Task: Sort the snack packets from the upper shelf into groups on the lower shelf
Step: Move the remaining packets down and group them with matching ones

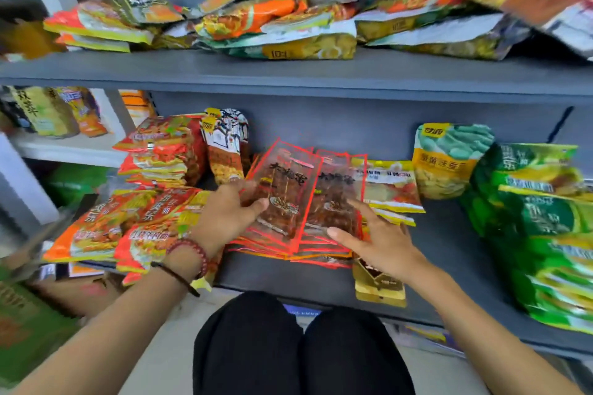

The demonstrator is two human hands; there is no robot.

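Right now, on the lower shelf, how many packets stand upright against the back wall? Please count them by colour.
White and yellow packet with a black drawing: 1
Yellow and pale green packet: 1
Total: 2

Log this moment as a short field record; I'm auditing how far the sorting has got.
left hand: grips red-edged clear plastic packet
right hand: straight fingers rest on pile of red-edged packets
grey upper shelf: jumbled mixed foil packets lie unsorted
grey lower shelf: orange-red packets left, green packets right
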